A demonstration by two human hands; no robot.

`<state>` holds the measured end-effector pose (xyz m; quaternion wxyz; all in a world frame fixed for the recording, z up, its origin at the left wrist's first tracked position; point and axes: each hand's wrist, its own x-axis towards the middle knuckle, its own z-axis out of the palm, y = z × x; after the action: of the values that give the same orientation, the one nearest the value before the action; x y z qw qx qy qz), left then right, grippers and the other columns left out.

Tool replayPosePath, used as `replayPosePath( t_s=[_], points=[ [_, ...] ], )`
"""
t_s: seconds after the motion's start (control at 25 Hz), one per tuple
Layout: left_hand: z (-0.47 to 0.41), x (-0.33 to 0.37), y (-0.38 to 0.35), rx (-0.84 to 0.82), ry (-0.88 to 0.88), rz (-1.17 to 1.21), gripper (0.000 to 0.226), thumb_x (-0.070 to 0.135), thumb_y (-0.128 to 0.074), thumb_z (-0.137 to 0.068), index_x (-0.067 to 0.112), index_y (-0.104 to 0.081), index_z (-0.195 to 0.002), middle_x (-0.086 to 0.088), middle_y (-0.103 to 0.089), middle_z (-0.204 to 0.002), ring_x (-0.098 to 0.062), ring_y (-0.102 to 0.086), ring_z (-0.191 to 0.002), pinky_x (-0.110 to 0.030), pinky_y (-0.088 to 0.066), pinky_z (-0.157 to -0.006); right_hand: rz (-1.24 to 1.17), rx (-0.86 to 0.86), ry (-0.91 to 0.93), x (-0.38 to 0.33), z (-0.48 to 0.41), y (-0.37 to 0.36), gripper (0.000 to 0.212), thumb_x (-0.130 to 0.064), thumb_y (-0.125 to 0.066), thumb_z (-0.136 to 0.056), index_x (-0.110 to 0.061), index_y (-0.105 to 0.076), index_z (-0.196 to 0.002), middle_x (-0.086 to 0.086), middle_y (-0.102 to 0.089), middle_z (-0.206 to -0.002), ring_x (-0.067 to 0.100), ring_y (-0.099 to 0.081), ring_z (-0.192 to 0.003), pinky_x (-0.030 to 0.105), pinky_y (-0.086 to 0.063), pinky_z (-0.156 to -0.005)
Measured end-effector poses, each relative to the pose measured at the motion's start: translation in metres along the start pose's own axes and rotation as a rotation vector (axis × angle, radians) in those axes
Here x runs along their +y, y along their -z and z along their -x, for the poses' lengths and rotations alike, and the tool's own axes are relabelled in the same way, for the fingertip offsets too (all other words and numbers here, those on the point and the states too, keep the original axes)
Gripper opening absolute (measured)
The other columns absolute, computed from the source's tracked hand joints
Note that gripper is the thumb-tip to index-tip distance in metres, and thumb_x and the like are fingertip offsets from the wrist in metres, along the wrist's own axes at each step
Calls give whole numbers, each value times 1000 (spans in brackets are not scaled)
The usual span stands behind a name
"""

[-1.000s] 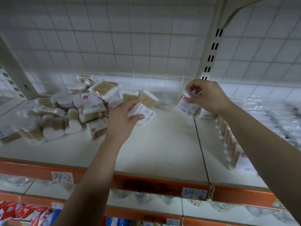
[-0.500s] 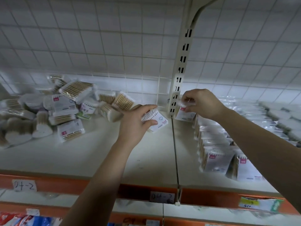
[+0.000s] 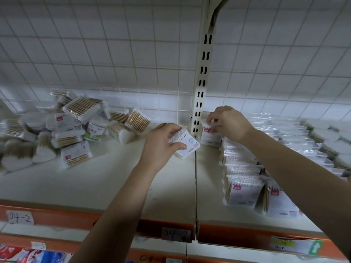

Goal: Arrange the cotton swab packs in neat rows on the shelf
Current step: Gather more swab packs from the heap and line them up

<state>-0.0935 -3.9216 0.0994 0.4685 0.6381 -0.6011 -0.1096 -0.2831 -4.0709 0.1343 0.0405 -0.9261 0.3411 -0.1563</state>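
My left hand (image 3: 161,145) grips a white cotton swab pack (image 3: 187,144) above the shelf (image 3: 114,179), close to the seam between two shelf boards. My right hand (image 3: 228,122) pinches the top of another pack (image 3: 209,136) that stands upright at the back of the right board, beside the slotted upright post (image 3: 201,82). From that pack a row of upright packs (image 3: 241,171) runs toward the front edge. A loose heap of swab packs (image 3: 72,130) lies at the back left of the shelf.
Flat clear bags (image 3: 296,137) lie in overlapping rows on the right side of the shelf. A wire grid backs the shelf. The orange front rail (image 3: 237,238) carries handwritten labels. Colourful packets (image 3: 28,255) show on the lower shelf at bottom left.
The view has swung right, so the heap sits further left. My left hand has carried its pack right toward the seam. My right hand has stayed on the pack by the post.
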Motion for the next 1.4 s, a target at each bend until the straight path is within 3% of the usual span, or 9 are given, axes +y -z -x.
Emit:
replayPosePath(
  t_s=[0.12, 0.24, 0.4, 0.68, 0.84, 1.12, 1.4],
  points=[
    [-6, 3, -7, -27, -40, -43, 42, 18, -84, -65, 19, -69, -104, 4, -64, -98, -11, -61, -90, -22, -47, -81, -30, -12, 10, 2, 2, -2, 24, -8, -68, -83, -12, -70, -106, 6, -65, -101, 23, -57, -98, 26, -41, -80],
    [-14, 6, -16, -70, -77, -115, 40, 24, -82, -68, 27, -69, -105, 11, -62, -98, -10, -59, -90, -31, -48, -78, -54, -22, 16, 5, 6, 2, 29, -2, -59, -87, -12, -68, -113, 6, -67, -110, 23, -59, -102, 30, -45, -90],
    [-26, 11, -33, -132, -100, -203, 39, 31, -81, -68, 30, -70, -106, 14, -65, -100, -11, -57, -94, -31, -47, -77, -138, 85, -44, 11, 15, 15, 28, -4, -51, -92, -13, -67, -113, 6, -68, -107, 20, -62, -92, 24, -44, -84],
    [-37, 21, -67, -106, -226, -304, 37, 30, -79, -71, 19, -73, -106, 4, -69, -105, -21, -52, -100, -25, -38, -76, -210, 186, -119, 17, 37, 33, 23, -12, -58, -89, -18, -67, -109, 0, -67, -100, 15, -60, -90, 26, -45, -83],
    [-40, 20, -77, -77, -270, -243, 33, 23, -82, -68, 16, -73, -99, 1, -63, -97, -20, -55, -95, -31, -46, -78, -222, 206, -161, 20, 46, 34, 22, -14, -59, -89, -18, -67, -109, 0, -67, -100, 15, -60, -91, 27, -46, -84],
    [-51, 15, -87, -43, -330, -324, 31, 30, -81, -67, 19, -77, -96, 1, -63, -85, -24, -51, -87, -29, -43, -72, -265, 234, -202, 19, 53, 33, 20, -13, -61, -88, -18, -68, -106, 1, -68, -99, 17, -61, -90, 31, -48, -83],
    [-44, 7, -66, 14, -346, -322, 29, 22, -61, -90, 14, -67, -117, -5, -58, -101, -26, -55, -96, -40, -48, -85, -304, 259, -200, 2, 47, 33, 22, -14, -59, -89, -21, -67, -108, -2, -67, -101, 14, -60, -92, 18, -41, -76]
  ],
)
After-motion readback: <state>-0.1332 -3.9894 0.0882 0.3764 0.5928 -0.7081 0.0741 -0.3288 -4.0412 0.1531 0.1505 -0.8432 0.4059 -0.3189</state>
